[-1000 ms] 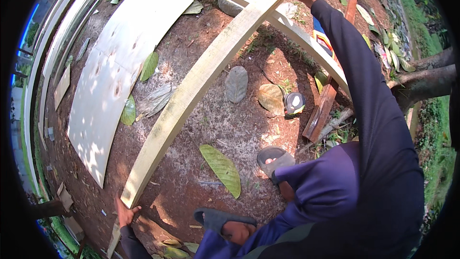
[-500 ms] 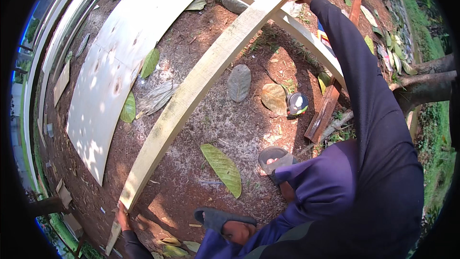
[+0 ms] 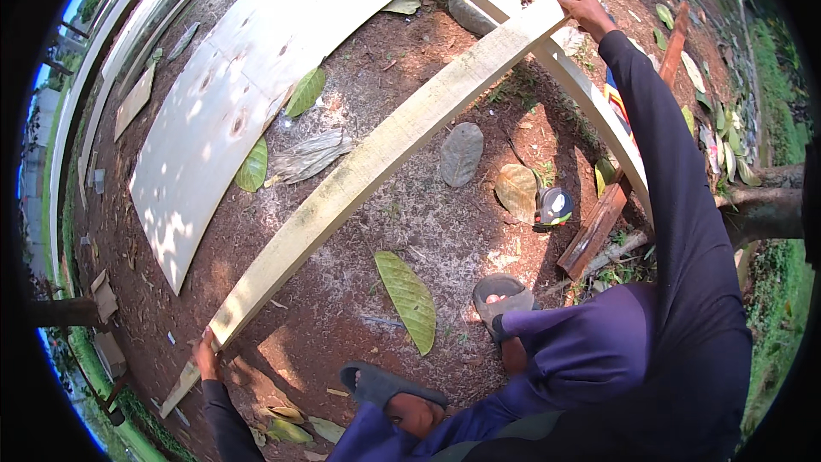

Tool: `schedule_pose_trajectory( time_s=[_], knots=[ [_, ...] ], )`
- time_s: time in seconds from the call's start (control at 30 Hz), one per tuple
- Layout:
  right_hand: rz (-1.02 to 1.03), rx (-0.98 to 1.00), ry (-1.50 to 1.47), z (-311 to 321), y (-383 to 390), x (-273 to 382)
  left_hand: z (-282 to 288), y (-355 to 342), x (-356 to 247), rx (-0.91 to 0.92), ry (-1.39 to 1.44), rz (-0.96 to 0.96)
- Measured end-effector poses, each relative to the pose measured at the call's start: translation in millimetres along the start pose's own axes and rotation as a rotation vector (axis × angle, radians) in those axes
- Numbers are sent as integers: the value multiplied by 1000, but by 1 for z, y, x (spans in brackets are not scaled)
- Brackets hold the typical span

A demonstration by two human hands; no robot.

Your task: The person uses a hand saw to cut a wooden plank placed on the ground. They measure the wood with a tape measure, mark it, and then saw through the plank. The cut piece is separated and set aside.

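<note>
A long pale timber beam (image 3: pixel 385 162) runs diagonally across my view. My left hand (image 3: pixel 208 352) is closed on it near the lower-left end, where a narrower pale strip (image 3: pixel 180 389) shows beyond the fingers. My right hand (image 3: pixel 583 13) grips the far upper-right end, fingers wrapped over the tip. Another pale timber (image 3: pixel 599 109) crosses beneath the beam near that end. On the soil below lie a tape measure (image 3: pixel 554 206) and large dry and green leaves (image 3: pixel 404 299).
A pale plywood sheet (image 3: pixel 222 111) lies at the upper left, with long boards (image 3: pixel 111 51) beyond it. Reddish planks (image 3: pixel 594 227) and tree limbs (image 3: pixel 761 210) are at the right, a flat stone (image 3: pixel 470 13) near the top. My sandalled feet (image 3: pixel 505 299) stand at the lower middle.
The view has turned slightly, so the ground and both hands appear shifted, the upper part rightward. The beam lies at a slightly flatter slant in view, still held by both hands.
</note>
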State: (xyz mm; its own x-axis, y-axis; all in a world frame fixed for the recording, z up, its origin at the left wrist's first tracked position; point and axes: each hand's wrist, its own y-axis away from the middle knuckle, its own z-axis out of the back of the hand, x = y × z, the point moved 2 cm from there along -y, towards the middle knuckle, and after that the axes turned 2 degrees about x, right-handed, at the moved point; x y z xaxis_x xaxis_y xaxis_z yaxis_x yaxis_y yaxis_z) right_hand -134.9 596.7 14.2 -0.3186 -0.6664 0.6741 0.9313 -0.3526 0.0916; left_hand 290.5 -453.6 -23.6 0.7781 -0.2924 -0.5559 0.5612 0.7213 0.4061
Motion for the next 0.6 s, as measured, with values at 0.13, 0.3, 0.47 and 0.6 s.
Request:
schedule_pose_trajectory(
  time_s=[0.13, 0.3, 0.47, 0.6],
  knots=[
    [224, -158, 185, 23, -38, -15, -24, -13, -3, 18, 86, 38],
    [142, -41, 75, -2, -36, -26, -12, 8, -23, -77, 169, 26],
    [181, -84, 42, 27, -84, -54, -9, 4, -23, -139, 387, 31],
    [199, -129, -21, 13, -97, -16, 14, -22, -26, -111, 348, 28]
  ],
)
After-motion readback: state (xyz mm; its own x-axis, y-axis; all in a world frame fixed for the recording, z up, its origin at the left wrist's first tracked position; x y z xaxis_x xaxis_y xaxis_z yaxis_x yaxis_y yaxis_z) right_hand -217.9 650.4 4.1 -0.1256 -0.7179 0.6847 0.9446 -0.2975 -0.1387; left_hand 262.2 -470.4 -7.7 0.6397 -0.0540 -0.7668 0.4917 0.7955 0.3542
